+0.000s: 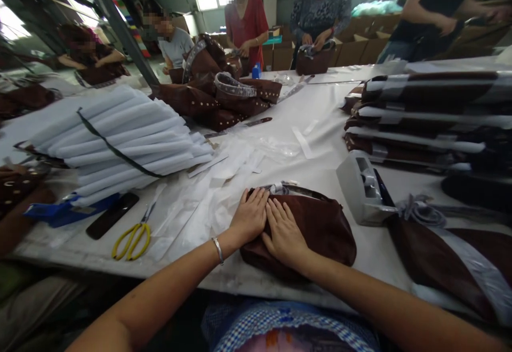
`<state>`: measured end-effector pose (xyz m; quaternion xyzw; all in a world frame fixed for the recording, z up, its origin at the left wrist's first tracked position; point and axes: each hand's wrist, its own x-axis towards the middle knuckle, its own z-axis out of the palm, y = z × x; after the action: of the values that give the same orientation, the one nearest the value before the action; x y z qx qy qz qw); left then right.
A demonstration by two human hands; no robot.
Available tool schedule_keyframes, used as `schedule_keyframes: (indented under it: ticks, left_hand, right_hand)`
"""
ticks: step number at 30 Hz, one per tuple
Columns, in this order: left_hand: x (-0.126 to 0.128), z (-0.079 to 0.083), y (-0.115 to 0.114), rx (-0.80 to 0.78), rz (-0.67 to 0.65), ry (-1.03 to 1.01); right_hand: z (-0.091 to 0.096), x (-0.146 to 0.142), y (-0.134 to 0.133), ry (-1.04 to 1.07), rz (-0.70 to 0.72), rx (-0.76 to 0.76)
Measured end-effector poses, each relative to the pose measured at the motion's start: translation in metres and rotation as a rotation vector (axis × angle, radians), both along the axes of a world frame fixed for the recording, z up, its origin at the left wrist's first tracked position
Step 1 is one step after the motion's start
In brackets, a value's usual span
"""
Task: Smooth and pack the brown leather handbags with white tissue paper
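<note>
pressing left grip (251, 217) and right grip (287, 232) flat on left half of brown bag (324, 229); uncurled, grasping nothing. resting on bench (328, 122), close to near edge. possibly creasing from heavy pressure, or slipping off from careless pull. lying lengthwise left to right, with strap (314, 192) on far side.

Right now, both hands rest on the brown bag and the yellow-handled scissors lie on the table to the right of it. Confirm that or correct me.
Not quite: the head view shows the yellow-handled scissors on the table to the left of the brown bag, not the right. The left hand and right hand do both rest on the bag.
</note>
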<state>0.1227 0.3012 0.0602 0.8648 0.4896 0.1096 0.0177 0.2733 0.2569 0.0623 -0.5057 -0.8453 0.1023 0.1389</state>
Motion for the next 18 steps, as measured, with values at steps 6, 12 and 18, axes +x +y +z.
schedule_keyframes:
  ticks: [6,12,18]
  left_hand:
    - [0.003,-0.001,0.004,0.015,0.040,0.014]
    - [0.002,-0.006,0.003,-0.003,0.044,-0.018]
    - [0.002,0.010,0.012,-0.017,0.015,0.009]
  right_hand:
    - [-0.007,0.001,0.003,0.043,0.001,0.014]
    - [-0.014,0.000,0.003,0.056,-0.008,0.024]
    - [0.013,0.015,0.014,0.022,0.070,-0.055]
